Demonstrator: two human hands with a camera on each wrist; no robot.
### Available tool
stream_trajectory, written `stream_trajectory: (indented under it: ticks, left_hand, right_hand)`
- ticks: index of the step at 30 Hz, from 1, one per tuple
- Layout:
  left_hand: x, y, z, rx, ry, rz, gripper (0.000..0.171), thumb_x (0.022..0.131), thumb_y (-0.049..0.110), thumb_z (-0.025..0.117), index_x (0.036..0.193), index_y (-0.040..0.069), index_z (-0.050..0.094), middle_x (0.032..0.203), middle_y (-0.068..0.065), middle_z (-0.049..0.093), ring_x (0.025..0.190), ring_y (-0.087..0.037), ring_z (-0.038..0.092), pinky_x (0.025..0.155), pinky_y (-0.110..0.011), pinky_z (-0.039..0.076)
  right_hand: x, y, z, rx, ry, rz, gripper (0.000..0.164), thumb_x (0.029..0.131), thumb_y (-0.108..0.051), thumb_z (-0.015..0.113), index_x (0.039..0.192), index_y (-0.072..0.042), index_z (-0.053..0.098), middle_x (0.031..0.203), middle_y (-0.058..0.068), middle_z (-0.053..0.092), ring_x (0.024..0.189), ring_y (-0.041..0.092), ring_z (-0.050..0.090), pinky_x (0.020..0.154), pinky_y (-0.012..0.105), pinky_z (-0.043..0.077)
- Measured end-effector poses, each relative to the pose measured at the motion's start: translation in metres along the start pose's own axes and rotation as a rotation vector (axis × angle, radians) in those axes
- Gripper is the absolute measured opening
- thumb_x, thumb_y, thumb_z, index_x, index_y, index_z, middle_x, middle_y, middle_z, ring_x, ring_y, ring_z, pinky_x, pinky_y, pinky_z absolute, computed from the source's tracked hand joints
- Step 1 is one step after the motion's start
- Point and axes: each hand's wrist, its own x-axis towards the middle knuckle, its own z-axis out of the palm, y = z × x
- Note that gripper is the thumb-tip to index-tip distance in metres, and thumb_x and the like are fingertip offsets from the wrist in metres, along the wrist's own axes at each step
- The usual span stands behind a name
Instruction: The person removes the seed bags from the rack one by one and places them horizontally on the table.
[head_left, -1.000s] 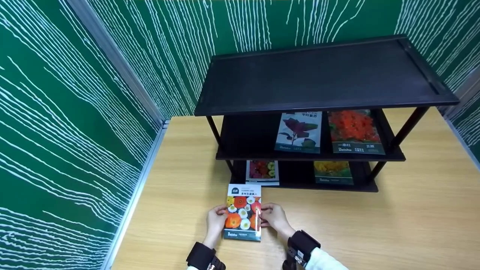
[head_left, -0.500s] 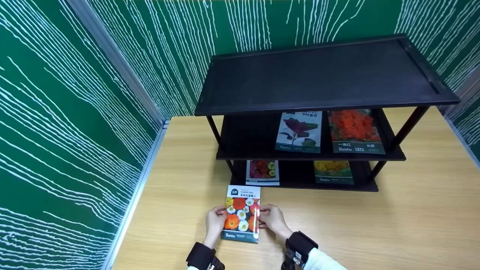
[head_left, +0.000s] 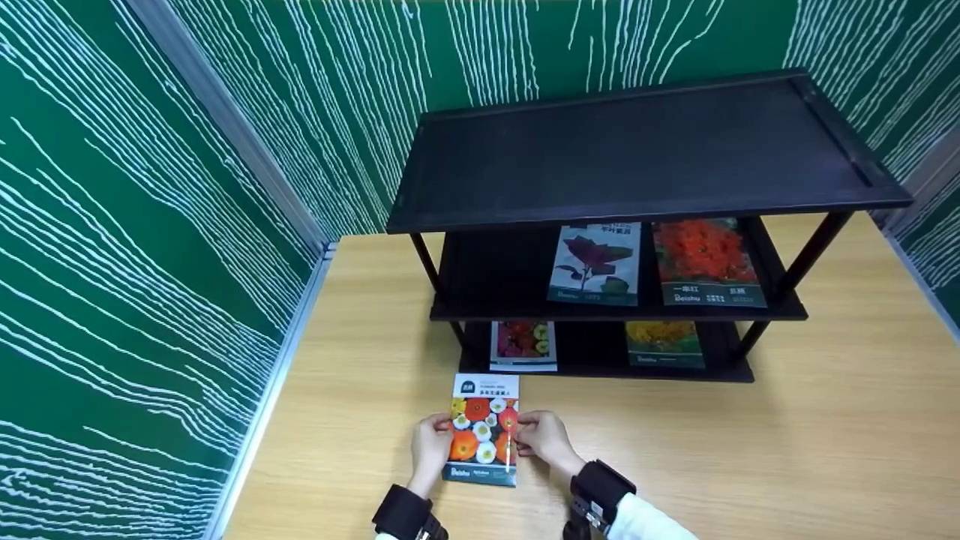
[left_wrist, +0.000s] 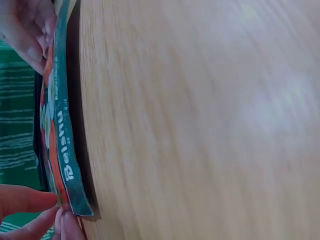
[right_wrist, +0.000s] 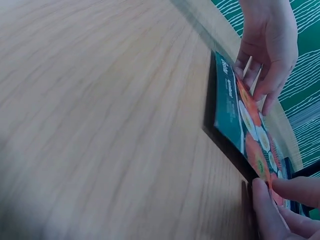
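A seed packet (head_left: 484, 431) with orange, red and white flowers and a green lower band lies between both hands, just in front of the black rack. My left hand (head_left: 430, 446) pinches its left edge between thumb and fingers. At the opposite edge, my right hand (head_left: 549, 439) pinches it the same way. The left wrist view shows the packet (left_wrist: 64, 125) slightly bowed, with a dark shadow beneath its lower edge. From the right wrist, the thumb and fingers (right_wrist: 270, 210) grip the packet's near edge.
The black rack (head_left: 637, 157) stands behind. Its middle shelf bears a purple-leaf packet (head_left: 592, 266) and a red-flower packet (head_left: 709, 262). On the bottom shelf lie a mixed-flower packet (head_left: 523, 346) and a yellow-flower packet (head_left: 664, 345). Green walls with white lines border the wooden table (head_left: 360, 337).
Over the last second the packet has shifted slightly left and toward the person, with both hands still holding its edges. The head view has moved a little.
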Motion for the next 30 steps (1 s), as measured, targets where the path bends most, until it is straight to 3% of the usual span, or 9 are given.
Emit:
stream_trajectory:
  ticks: [12, 20, 26, 30]
  left_hand:
    - [0.001, 0.004, 0.0, 0.031, 0.032, 0.014, 0.023, 0.068, -0.01, 0.056, 0.089, -0.009, 0.064, 0.074, -0.012, 0.061, 0.069, -0.02, 0.056, 0.065, -0.033, 0.046]
    - [0.004, 0.02, 0.0, 0.034, 0.022, -0.002, 0.022, 0.073, -0.006, 0.058, 0.094, -0.009, 0.063, 0.08, -0.012, 0.062, 0.076, -0.023, 0.058, 0.071, -0.036, 0.047]
    - [0.005, 0.036, 0.002, -0.02, -0.017, -0.008, 0.024, 0.074, -0.003, 0.057, 0.097, -0.007, 0.064, 0.081, -0.012, 0.062, 0.074, -0.021, 0.058, 0.064, -0.031, 0.047]
    - [0.006, 0.046, 0.003, -0.05, -0.058, -0.017, 0.025, 0.076, -0.002, 0.057, 0.1, -0.007, 0.063, 0.083, -0.013, 0.061, 0.064, -0.015, 0.052, 0.055, -0.025, 0.043]
  right_hand:
    - [-0.009, -0.006, -0.006, -0.029, -0.02, -0.073, 0.029, 0.073, 0.012, 0.052, 0.1, 0.022, 0.052, 0.076, 0.022, 0.061, 0.062, 0.024, 0.062, 0.057, 0.034, 0.053]
    - [-0.015, -0.018, -0.022, 0.062, -0.13, -0.049, 0.027, 0.076, 0.01, 0.052, 0.101, 0.02, 0.051, 0.086, 0.025, 0.061, 0.067, 0.022, 0.062, 0.066, 0.039, 0.052]
    - [-0.018, -0.026, -0.034, 0.077, -0.202, -0.069, 0.031, 0.078, 0.004, 0.054, 0.106, 0.018, 0.05, 0.085, 0.018, 0.061, 0.071, 0.032, 0.061, 0.067, 0.045, 0.051]
    - [-0.018, -0.031, -0.041, 0.012, -0.204, -0.09, 0.032, 0.078, 0.001, 0.057, 0.106, 0.016, 0.052, 0.084, 0.014, 0.061, 0.075, 0.03, 0.06, 0.069, 0.041, 0.051]
